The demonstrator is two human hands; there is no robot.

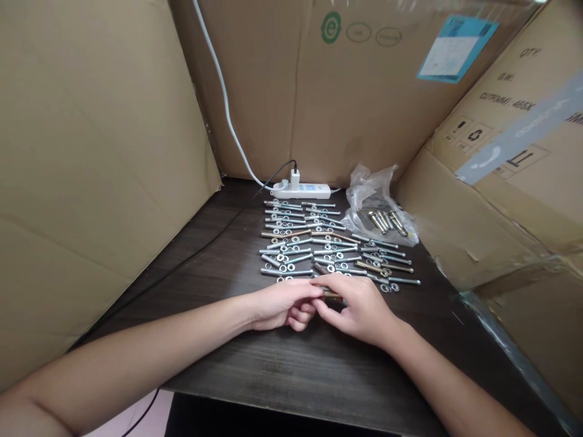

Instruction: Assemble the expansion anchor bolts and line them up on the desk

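Near the middle of the table my left hand (286,305) and my right hand (359,303) meet, fingers closed, on a brass-coloured expansion bolt (333,295). Only a short length of it shows between the fingers; the rest is covered. My left fingers curl inward with the thumb on top, while my right thumb and index finger pinch close to the left thumb. Just beyond the hands lie rows of bolts and metal sleeves (286,272), mostly silver, a few brass-coloured. Among them are small nuts and washers (395,287).
At the back right a clear plastic bag (371,182) holds several assembled expansion bolts (385,221). A white power strip (303,191) with a plugged-in charger sits behind the rows. A black cable (195,249) crosses the dark table (273,370) on the left. Cardboard boxes (364,103) wall in three sides.
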